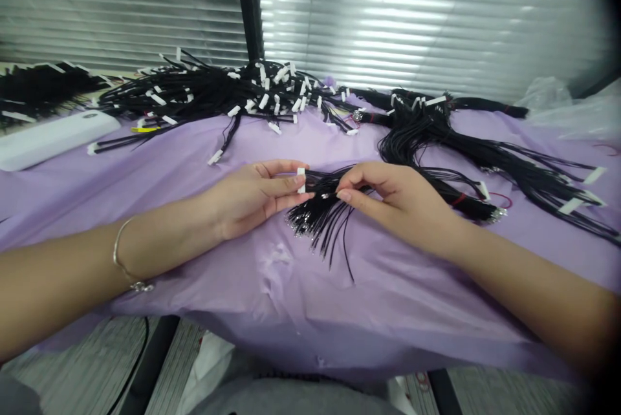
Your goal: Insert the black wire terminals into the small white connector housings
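"What have the fingers got?"

"The left hand [257,195] has its thumb and fingertips closed on a small white connector [301,180]; the right hand [402,198] has thumb and forefinger drawn to a narrow pinch, on a thin wire by the look of it, with a pale tip [325,196] poking out leftward."

"And how do the two lie?"

"The connector sits left of that tip and slightly farther from the person, near but apart; its long side runs toward and away from the person, while the tip lies roughly level, sideways; the left hand is nearer the connector, the right nearer the tip."

"The hands themselves?"

"They face each other; left palm partly turned up, fingers pointing right; right hand knuckles up, fingers bent left; the forearms slant in from the lower corners."

"Beyond them?"

"A black wire bundle [310,211] fans out below the fingertips, over the purple cloth [194,279]; farther off, a heap of connector-ended cables [204,88] lies toward the blinds [388,8]."
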A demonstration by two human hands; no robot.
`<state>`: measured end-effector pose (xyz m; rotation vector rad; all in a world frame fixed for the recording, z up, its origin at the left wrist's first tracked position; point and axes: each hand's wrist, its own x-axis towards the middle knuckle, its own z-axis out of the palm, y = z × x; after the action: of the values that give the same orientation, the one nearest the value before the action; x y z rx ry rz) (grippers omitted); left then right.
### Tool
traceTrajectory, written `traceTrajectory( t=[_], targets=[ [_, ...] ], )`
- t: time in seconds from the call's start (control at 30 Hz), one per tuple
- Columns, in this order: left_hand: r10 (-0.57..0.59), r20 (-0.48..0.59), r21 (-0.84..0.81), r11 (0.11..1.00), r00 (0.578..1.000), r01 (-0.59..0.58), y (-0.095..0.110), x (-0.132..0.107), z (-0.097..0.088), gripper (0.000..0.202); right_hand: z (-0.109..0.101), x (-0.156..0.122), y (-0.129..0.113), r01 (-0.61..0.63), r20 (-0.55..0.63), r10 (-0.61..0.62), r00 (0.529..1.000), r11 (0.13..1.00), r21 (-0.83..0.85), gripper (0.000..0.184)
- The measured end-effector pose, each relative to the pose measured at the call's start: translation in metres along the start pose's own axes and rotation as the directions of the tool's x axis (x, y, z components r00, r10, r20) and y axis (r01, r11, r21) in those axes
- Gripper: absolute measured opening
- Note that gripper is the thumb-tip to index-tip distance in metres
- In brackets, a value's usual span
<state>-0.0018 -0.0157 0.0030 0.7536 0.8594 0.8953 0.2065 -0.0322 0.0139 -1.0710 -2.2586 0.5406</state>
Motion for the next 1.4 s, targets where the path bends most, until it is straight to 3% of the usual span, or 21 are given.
traceTrajectory(
  t=[0.17, 0.37, 0.63, 1.1, 1.4],
  targets=[
    [-0.015, 0.06, 0.089, 0.996, 0.998, 0.009, -0.007, -0.003, 0.002, 0.015, 0.003, 0.002, -0.003, -0.029, 0.004, 0.03, 1.0, 0.994, -0.107, 0.01],
    [0.025, 0.015, 0.148, 0.989, 1.0, -0.027, -0.01, -0.008, 0.008, 0.019, 0.011, 0.003, -0.005, -0.103, -0.035, 0.1, 0.994, 0.988, -0.118, 0.009],
    [0.071, 0.023, 0.393, 0.917, 0.997, -0.075, -0.01, -0.016, 0.011, 0.022, 0.013, 0.0, -0.007, -0.138, -0.037, 0.134, 0.99, 0.979, -0.151, 0.015],
    [0.043, 0.078, 0.408, 0.91, 0.996, -0.072, -0.01, -0.013, 0.011, 0.019, 0.016, 0.001, -0.009, -0.128, -0.066, 0.116, 0.991, 0.966, -0.224, 0.015],
    [0.035, 0.076, 0.412, 0.909, 0.996, -0.064, -0.011, -0.011, 0.008, 0.024, 0.016, 0.0, -0.008, -0.058, -0.039, 0.049, 0.998, 0.965, -0.256, 0.015]
  ],
)
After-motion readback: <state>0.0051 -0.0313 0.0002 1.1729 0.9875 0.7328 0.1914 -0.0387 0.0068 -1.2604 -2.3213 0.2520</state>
